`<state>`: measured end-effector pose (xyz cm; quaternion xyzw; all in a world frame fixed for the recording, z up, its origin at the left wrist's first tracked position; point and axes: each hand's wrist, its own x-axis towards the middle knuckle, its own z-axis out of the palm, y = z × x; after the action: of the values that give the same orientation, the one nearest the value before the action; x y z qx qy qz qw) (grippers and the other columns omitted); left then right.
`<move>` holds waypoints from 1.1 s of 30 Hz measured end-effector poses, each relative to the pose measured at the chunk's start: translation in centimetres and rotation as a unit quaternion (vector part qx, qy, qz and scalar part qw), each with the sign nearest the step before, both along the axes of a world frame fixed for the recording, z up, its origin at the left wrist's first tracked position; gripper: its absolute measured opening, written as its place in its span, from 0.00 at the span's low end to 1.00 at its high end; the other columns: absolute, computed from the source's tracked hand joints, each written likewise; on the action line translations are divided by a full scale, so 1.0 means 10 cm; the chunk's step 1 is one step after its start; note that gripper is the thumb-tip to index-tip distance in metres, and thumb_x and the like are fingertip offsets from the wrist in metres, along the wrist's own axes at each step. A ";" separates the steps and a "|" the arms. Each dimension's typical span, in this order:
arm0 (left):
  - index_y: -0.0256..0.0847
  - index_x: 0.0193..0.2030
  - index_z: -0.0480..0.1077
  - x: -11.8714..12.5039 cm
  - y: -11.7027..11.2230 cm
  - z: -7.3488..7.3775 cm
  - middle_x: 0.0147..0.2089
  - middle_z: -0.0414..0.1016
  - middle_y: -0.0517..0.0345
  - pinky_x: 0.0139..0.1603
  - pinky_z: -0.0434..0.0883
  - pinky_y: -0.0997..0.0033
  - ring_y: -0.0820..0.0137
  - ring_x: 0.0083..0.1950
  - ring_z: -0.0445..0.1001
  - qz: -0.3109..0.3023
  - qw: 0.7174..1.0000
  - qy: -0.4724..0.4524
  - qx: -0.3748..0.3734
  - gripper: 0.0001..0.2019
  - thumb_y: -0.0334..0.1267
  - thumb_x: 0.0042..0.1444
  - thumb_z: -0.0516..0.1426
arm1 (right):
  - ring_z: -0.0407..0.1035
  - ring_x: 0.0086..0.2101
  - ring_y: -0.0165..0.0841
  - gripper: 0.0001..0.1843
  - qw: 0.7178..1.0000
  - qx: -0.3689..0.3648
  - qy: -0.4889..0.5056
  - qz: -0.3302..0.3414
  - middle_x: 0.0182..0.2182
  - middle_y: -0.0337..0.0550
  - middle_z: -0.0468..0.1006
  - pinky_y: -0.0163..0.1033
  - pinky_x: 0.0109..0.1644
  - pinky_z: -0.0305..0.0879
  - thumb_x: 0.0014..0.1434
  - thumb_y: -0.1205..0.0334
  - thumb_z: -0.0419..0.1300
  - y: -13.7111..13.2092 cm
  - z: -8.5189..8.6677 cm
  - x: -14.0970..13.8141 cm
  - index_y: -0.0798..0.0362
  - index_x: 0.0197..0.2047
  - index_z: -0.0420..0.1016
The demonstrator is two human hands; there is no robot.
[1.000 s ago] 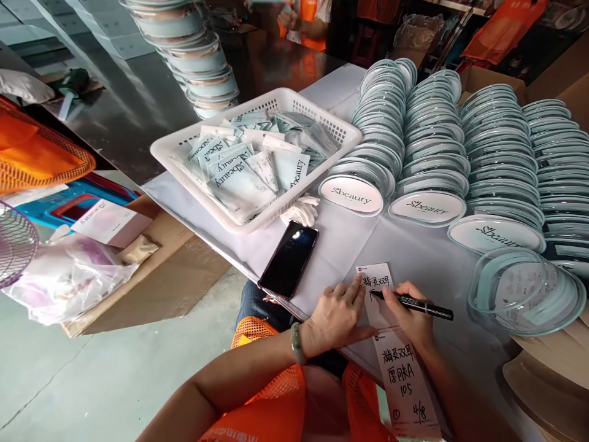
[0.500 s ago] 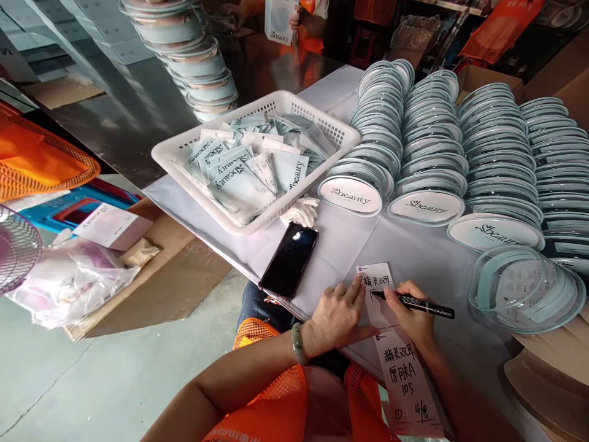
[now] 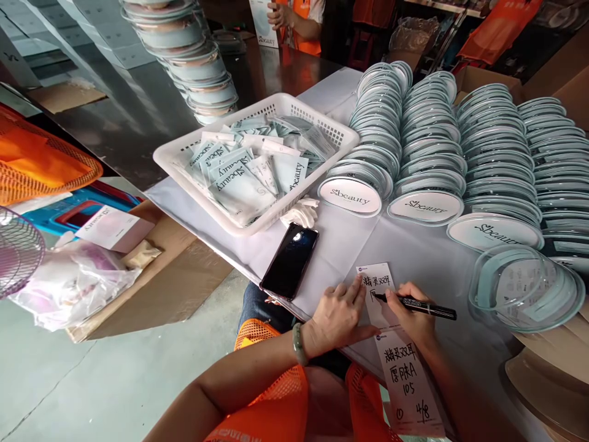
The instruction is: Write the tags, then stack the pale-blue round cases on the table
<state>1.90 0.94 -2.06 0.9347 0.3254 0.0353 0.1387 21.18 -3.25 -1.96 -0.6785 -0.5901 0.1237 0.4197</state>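
Presently, the right hand has its grip closed around a black marker, tip at the upper slip, which lies on the tabletop, lower right of centre. The left hand, fingers extended and grasping nothing, presses the slip's left side. Since the preceding views, the second line has gained strokes; judged against the filled lower slip, the entry is advancing but incomplete. Farther out, left of centre: phone, white basket.
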 end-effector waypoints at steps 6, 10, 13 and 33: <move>0.32 0.70 0.64 0.00 0.00 0.00 0.75 0.57 0.40 0.49 0.75 0.60 0.54 0.55 0.75 0.001 1.000 0.000 0.006 0.44 0.69 0.59 0.54 | 0.53 0.17 0.26 0.21 1.000 -0.009 -0.008 0.003 0.15 0.30 0.59 0.34 0.22 0.54 0.58 0.58 0.61 -0.01 -0.03 0.01 0.49 0.21 0.54; 0.32 0.70 0.64 0.00 0.00 -0.02 0.74 0.57 0.41 0.48 0.75 0.60 0.54 0.55 0.75 0.004 1.000 -0.001 0.011 0.44 0.69 0.59 0.54 | 0.55 0.18 0.26 0.20 1.000 -0.006 0.001 -0.003 0.15 0.31 0.61 0.34 0.22 0.55 0.58 0.56 0.62 -0.03 -0.03 0.00 0.49 0.22 0.57; 0.32 0.69 0.65 0.01 0.00 -0.02 0.75 0.57 0.41 0.48 0.75 0.60 0.54 0.54 0.75 0.007 1.000 -0.005 0.012 0.45 0.69 0.59 0.54 | 0.58 0.20 0.28 0.20 0.998 0.013 0.024 -0.065 0.16 0.32 0.61 0.34 0.26 0.59 0.57 0.54 0.62 -0.03 0.00 0.03 0.48 0.22 0.57; 0.34 0.71 0.63 0.02 0.00 0.01 0.75 0.55 0.40 0.49 0.75 0.59 0.52 0.57 0.74 0.002 1.000 0.008 -0.013 0.44 0.68 0.59 0.54 | 0.54 0.17 0.25 0.24 0.998 -0.035 0.004 -0.052 0.13 0.31 0.60 0.33 0.20 0.53 0.58 0.47 0.62 -0.03 -0.01 0.13 0.49 0.20 0.58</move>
<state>2.05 0.93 -1.92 0.9325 0.3287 0.0234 0.1480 22.49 -3.58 -2.01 -0.7221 -0.5476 0.1246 0.4039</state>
